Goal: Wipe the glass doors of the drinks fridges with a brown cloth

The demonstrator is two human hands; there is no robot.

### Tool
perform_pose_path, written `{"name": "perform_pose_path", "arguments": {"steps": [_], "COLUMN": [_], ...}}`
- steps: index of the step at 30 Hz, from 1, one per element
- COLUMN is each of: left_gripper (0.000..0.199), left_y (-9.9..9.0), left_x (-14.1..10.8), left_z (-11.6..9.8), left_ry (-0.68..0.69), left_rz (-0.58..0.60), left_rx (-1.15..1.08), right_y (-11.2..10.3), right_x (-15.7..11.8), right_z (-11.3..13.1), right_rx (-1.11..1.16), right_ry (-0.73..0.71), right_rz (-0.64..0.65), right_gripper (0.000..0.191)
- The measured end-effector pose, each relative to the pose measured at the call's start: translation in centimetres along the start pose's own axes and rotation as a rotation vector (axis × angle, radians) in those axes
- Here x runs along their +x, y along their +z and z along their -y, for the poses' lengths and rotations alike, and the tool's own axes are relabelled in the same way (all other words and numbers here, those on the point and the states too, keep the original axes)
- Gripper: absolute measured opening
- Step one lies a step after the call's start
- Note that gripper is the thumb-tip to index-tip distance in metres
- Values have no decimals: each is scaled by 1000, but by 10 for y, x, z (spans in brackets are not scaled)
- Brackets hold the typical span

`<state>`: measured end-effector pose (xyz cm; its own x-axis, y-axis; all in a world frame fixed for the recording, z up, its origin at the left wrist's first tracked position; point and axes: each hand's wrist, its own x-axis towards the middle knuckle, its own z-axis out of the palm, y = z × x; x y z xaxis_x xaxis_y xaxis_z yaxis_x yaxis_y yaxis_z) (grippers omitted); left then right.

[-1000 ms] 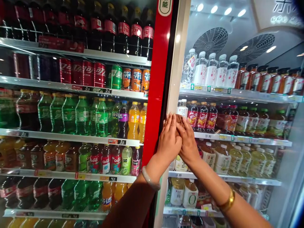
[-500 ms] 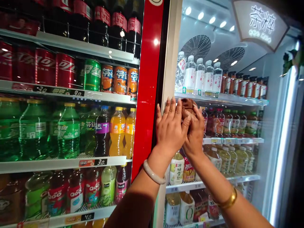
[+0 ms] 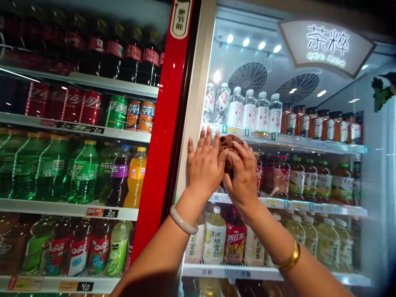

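My left hand lies flat with fingers stretched upward, against the pale door frame of the right-hand drinks fridge. A pale bangle circles that wrist. Close beside it, my right hand has its fingers bent over a crumpled brown cloth, pressed to the glass door. Part of the cloth is hidden behind the fingers. A gold bracelet is on the right forearm. Behind the glass, clear water bottles stand on the shelf above my hands.
To the left is another fridge with a red frame, holding cola cans, green soda bottles and an orange soda bottle. A lit fan-shaped sign hangs at the upper right. Green leaves show at the right edge.
The view has shifted, so both fridges sit further left and more of the right one shows. My right fingers have shifted across the cloth; the left hand stays flat beside it.
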<state>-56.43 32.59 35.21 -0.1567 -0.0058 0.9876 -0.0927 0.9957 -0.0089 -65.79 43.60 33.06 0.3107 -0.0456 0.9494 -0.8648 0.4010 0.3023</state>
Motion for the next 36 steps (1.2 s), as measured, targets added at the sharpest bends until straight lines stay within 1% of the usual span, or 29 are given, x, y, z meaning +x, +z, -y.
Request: {"name": "perform_pose_path", "arguments": {"steps": [3,4,6,8,10,12,14,16,17,19,21,23,25,26,28,30,32,33,35,36], "left_gripper": [69,71,73,76,79,82,85,86,86,85,80,74,70,69,70,72,74,74,73,73], "left_y": [4,6,8,12,17,21,23,25,27,32,41,49,57,59,62,62,63,64,68,72], "left_x": [8,11,16,17,15,12,13,17,20,26,29,28,28,29,34,43,51,53,53,50], "left_z": [-8,-13,-24,-36,-44,-50,-55,-61,-65,-74,-84,-94,-101,-104,-110,-117,-125,-130,-139,-143], "left_ry": [-54,-65,-71,-63,-53,-59,-95,-121,-116,-71,-17,19,25,14,-16,-20,8,25,45,52], "left_rz": [-52,-57,-39,1,47,73,67,55,52,54,65,78,80,75,59,48,48,54,73,86], "left_rx": [3,-1,-10,-11,1,11,10,9,14,35,71,111,144,153,157,153,150,148,143,142], "right_y": [-1,-4,-11,-17,-20,-21,-22,-26,-31,-42,-54,-62,-64,-64,-64,-69,-79,-85,-96,-99], "right_x": [24,33,40,33,18,7,9,19,24,27,16,0,-10,-10,0,17,26,26,14,4], "right_z": [-21,-31,-49,-60,-61,-58,-60,-72,-81,-99,-112,-116,-115,-116,-124,-140,-160,-169,-181,-183], "right_rx": [17,13,-1,0,21,51,64,51,41,22,12,9,14,17,15,4,-8,-13,-32,-43], "right_ry": [-121,-135,-97,-24,11,-30,-102,-145,-142,-88,-13,12,-23,-52,-108,-132,-100,-69,-4,16], "right_rz": [45,57,33,-27,-57,-19,44,87,95,84,53,43,43,48,72,108,114,104,65,42], "right_gripper": [45,44,44,45,45,45,41,36,34,36,43,49,52,52,46,40,39,40,42,42]}}
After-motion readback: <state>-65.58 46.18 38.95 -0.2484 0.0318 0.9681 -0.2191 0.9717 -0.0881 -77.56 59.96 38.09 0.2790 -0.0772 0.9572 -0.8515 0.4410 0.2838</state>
